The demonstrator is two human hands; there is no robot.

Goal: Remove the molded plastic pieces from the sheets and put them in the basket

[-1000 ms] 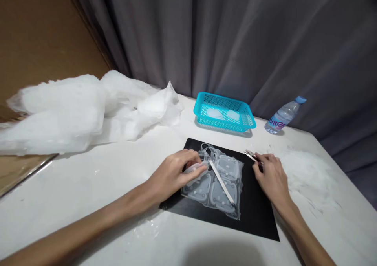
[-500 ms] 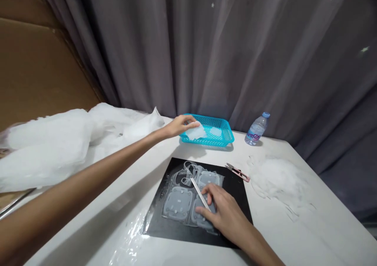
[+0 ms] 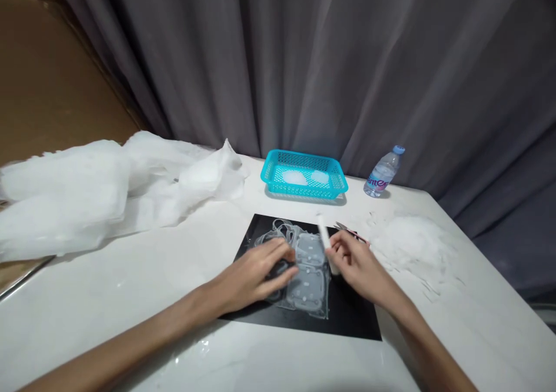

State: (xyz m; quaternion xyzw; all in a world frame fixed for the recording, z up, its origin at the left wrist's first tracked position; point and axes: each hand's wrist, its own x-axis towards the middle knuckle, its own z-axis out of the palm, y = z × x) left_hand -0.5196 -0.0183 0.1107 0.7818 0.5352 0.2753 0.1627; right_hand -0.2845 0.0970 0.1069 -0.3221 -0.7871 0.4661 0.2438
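Forearms (image 3: 125,343) slant inward — left hand (image 3: 249,273) curled, thumb (image 3: 281,281) apart — right hand (image 3: 358,264) pinching.

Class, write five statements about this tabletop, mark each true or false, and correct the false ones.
1. The right hand holds a white stick. True.
2. The blue basket contains two white pieces. True.
3. The left hand is inside the basket. False: it is over the translucent sheet on the black mat.
4. The bottle stands to the right of the basket. True.
5. The bottle's cap is red. False: it is blue.
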